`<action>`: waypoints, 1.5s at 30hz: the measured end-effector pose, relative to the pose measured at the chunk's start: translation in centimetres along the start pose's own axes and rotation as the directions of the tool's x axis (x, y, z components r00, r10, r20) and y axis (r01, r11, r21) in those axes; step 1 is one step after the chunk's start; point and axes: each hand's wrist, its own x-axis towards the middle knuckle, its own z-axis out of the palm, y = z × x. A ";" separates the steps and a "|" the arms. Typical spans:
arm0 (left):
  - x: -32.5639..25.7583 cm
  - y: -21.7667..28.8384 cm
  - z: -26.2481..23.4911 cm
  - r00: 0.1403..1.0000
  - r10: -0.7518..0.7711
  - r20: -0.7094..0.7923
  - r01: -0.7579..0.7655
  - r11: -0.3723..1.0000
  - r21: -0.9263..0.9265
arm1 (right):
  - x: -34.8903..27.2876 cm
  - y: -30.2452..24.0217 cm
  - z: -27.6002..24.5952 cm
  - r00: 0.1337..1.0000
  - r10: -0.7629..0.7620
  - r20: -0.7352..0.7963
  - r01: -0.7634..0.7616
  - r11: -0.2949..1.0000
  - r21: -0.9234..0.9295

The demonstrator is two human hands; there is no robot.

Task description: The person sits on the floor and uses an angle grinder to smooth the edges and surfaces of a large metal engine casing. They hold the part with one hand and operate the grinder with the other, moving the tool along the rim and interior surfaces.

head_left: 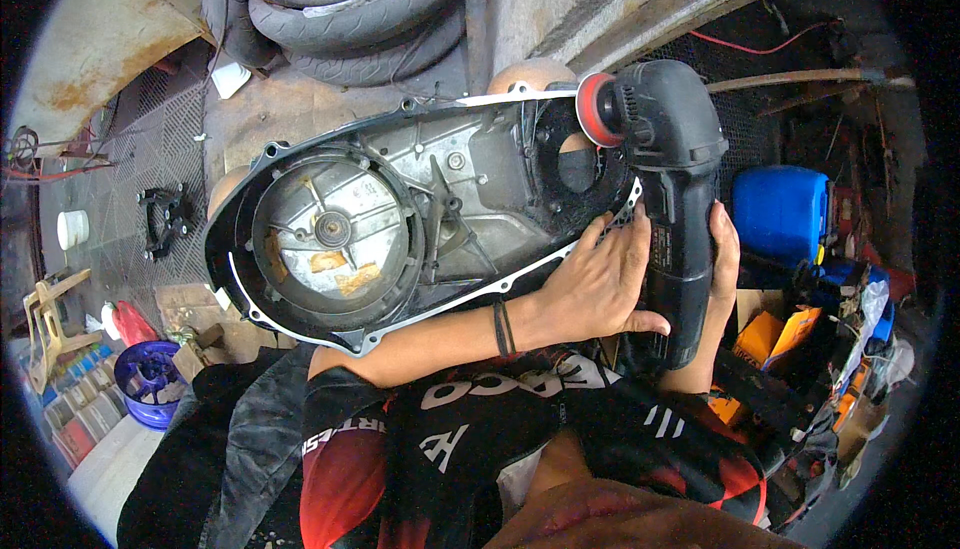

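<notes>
Both hands grip a black polisher (672,199): the left hand (600,284) is wrapped over its body, the right hand (722,249) closed round the far side. Its red pad (597,109) sits at the top right rim of the engine cover (400,219), which rests across the person's knees (inner face up). This looks like the polishing step; the next move calls for a steady pad along the rim.

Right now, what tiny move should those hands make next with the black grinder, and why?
Probably tilt the black handheld power grinder down a little so its red round pad meets the rim of the grey metal engine cover. Both the left hand and the right hand grip the body, and the pad sits right at the cover's upper edge.
</notes>
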 end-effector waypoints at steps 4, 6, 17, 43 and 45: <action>0.1 0.0 0.2 1.000 -0.010 0.015 0.010 1.000 -0.019 | -0.1 -0.2 -0.2 1.000 0.000 0.017 -0.001 1.000 0.011; -0.1 0.0 0.3 1.000 -0.005 0.027 0.005 1.000 -0.021 | 0.0 0.0 0.3 0.999 -0.039 0.022 0.039 0.999 -0.003; -0.4 0.5 0.1 0.998 -0.046 0.043 0.046 0.999 -0.002 | -0.2 -1.2 1.6 0.985 -0.083 0.152 0.102 0.987 -0.122; -0.6 0.6 1.0 0.999 -0.020 -0.031 0.021 1.000 0.018 | -0.3 -1.2 1.6 0.980 -0.088 0.178 0.101 0.993 -0.066; -1.0 0.6 0.9 0.999 -0.029 -0.015 0.029 1.000 0.002 | -0.2 -1.1 2.2 0.976 -0.073 0.207 0.090 0.993 -0.074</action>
